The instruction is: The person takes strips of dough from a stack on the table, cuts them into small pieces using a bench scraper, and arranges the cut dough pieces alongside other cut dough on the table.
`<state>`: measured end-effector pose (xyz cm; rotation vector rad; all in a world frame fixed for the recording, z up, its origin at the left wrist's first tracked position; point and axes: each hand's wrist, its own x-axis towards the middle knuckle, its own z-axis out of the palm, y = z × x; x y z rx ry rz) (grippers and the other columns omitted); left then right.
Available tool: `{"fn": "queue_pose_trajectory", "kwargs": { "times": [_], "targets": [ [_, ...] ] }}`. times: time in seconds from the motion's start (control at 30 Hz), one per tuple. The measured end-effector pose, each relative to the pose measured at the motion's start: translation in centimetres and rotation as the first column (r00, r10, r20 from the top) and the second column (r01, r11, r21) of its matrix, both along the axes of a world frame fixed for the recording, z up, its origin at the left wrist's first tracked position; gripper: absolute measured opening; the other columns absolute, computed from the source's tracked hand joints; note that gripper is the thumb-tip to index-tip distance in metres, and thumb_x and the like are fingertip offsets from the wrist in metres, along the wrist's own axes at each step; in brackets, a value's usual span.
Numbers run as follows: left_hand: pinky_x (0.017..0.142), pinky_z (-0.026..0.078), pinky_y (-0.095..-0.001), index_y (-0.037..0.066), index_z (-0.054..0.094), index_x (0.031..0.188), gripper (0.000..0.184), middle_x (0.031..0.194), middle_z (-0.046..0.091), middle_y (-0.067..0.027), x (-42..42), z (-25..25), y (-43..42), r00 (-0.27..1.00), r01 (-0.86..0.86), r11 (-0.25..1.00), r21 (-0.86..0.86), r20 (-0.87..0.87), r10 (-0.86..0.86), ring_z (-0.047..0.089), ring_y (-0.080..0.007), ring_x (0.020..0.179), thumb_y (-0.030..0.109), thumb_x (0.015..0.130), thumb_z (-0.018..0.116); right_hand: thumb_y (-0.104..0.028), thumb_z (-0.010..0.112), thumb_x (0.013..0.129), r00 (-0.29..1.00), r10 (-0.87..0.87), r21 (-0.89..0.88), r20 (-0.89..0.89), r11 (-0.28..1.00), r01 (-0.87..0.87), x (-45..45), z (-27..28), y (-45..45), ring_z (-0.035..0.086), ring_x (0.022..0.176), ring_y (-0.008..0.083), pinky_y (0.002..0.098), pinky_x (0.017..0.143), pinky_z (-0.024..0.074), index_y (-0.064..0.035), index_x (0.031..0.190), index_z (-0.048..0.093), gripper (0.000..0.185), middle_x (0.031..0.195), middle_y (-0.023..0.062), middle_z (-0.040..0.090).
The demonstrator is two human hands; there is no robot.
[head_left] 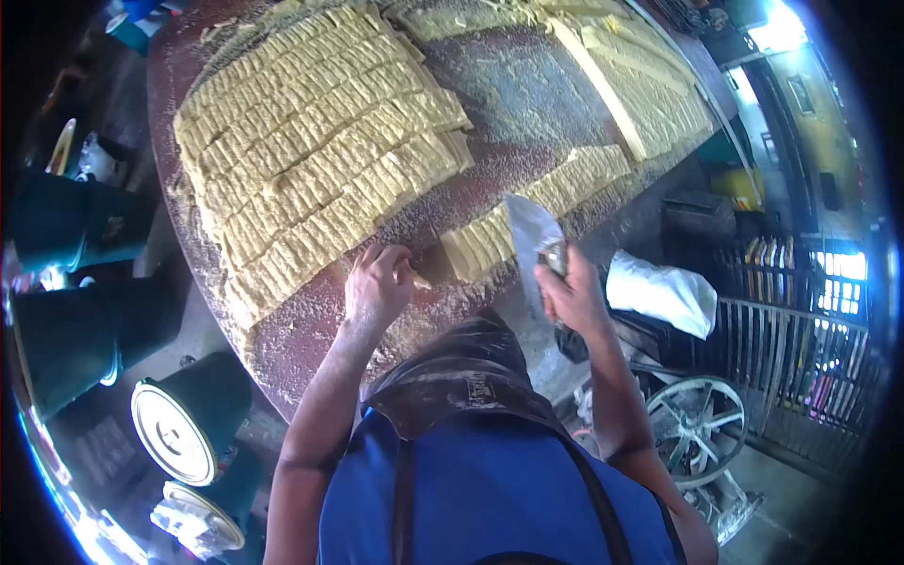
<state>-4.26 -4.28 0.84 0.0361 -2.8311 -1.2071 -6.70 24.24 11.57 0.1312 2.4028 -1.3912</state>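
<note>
My right hand (pixel 576 294) grips the handle of a broad knife (pixel 533 240), whose blade points up and away over the near edge of a strip of cut dough (pixel 541 202). My left hand (pixel 379 276) is closed, its fingertips around a small piece of dough (pixel 418 280), low over the floury table (pixel 311 353). To the left of the strip, rows of cut dough pieces (pixel 311 141) lie side by side. A long pale strip (pixel 598 85) lies at the far right beside more dough sheets (pixel 650 104).
Dark green bins (pixel 188 428) with pale lids stand on the left. A white sack (pixel 662 292) and a spoked wheel (pixel 697 428) are at the right, near a slatted metal gate (pixel 786 363). More loose dough lies along the table's far edge.
</note>
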Motion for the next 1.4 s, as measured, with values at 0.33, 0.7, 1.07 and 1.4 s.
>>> {"fn": "queue_pose_trajectory", "kwargs": {
  "times": [0.33,0.7,1.07,1.4],
  "targets": [
    [0.086,0.056,-0.0393,0.011,0.075,0.111,0.026,0.103,0.068,-0.01,-2.4,1.8,6.3,0.962,-0.197,0.98,0.004,0.194,0.192,0.069,-0.0263,0.097,0.019,0.086,0.075,-0.009,0.065,0.094,0.989,0.084,-0.056,-0.125,0.994,-0.091,-3.4,-0.5,10.7,0.057,0.044,0.0104,0.0282,0.04,0.0435,-0.0011,0.107,0.054,0.018,0.061,0.0033,0.058],
    [0.07,0.055,-0.0303,0.004,0.066,0.097,0.013,0.089,0.071,-0.0081,2.0,1.8,3.1,0.87,-0.49,0.741,0.458,0.201,0.451,0.067,-0.0157,0.081,0.011,0.086,0.067,-0.016,0.065,0.095,0.96,0.202,-0.101,-0.193,0.969,-0.224,-6.3,0.8,16.9,0.06,0.046,0.0139,0.0308,0.043,0.0465,-0.001,0.105,0.054,0.022,0.062,0.0042,0.06],
    [0.079,0.055,-0.0384,0.005,0.067,0.103,0.039,0.095,0.072,-0.012,0.7,1.9,4.6,0.889,-0.41,0.896,-0.169,0.143,0.434,0.069,-0.0261,0.085,0.033,0.079,0.082,-0.01,0.065,0.095,0.966,0.058,-0.06,-0.251,0.995,-0.075,-3.1,1.4,16.6,0.053,0.044,0.0074,0.0261,0.041,0.0405,-0.0001,0.107,0.056,0.018,0.06,0.0017,0.057],
    [0.077,0.054,-0.0417,0.013,0.069,0.116,0.04,0.1,0.066,-0.0132,1.7,0.0,3.8,0.867,-0.485,0.829,-0.277,-0.03,0.497,0.066,-0.0285,0.092,0.025,0.079,0.082,-0.012,0.067,0.094,0.987,0.038,-0.027,-0.155,0.999,-0.043,-4.6,0.7,17.0,0.058,0.047,0.0109,0.0284,0.044,0.045,-0.0006,0.109,0.058,0.021,0.065,0.0038,0.061]
  ]
}}
